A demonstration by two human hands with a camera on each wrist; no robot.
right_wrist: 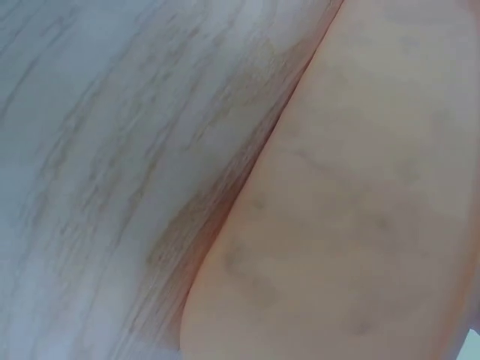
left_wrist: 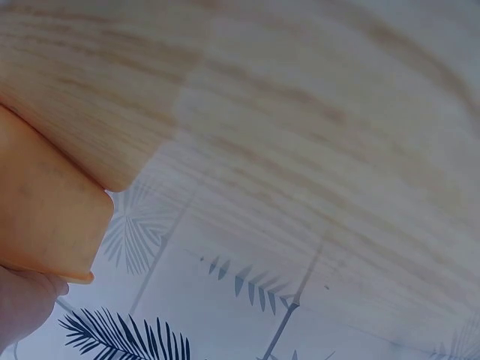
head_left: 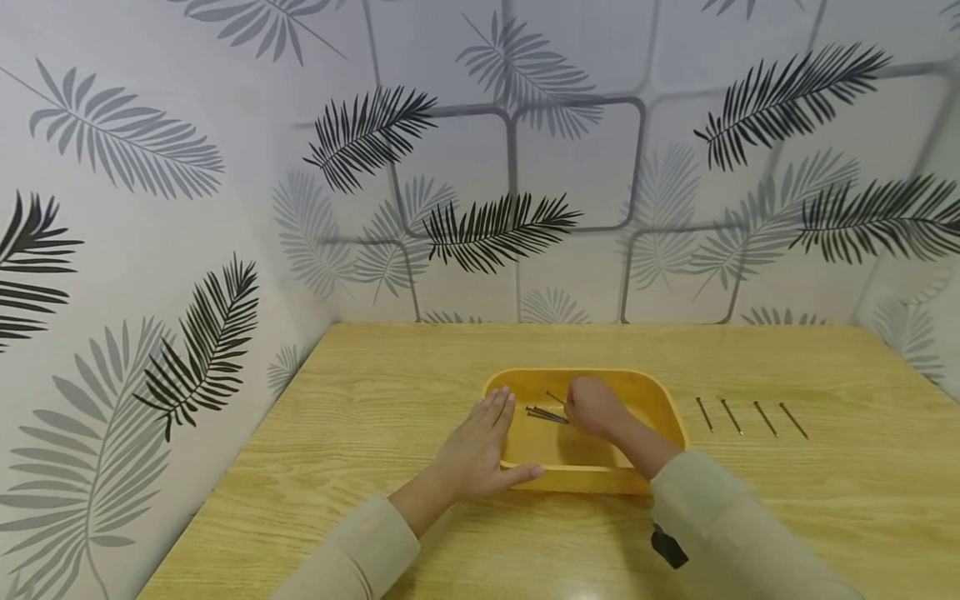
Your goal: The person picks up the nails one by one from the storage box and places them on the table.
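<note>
A yellow plastic tray stands on the wooden table in the head view. My left hand rests on its left rim with extended fingers, the thumb lying along the front edge. Inside the tray, my right hand has curled fingers and pinches a dark screw that sticks out on its left; the fingertips are hidden. A small bunch of screws lies on the tray floor beside that hand. The left wrist view shows the tray's outer wall and part of the left hand.
To the right of the tray, several screws lie apart in a row on the table. A wall with a leaf pattern rises behind the table. Tray wall fills much of the right wrist view.
</note>
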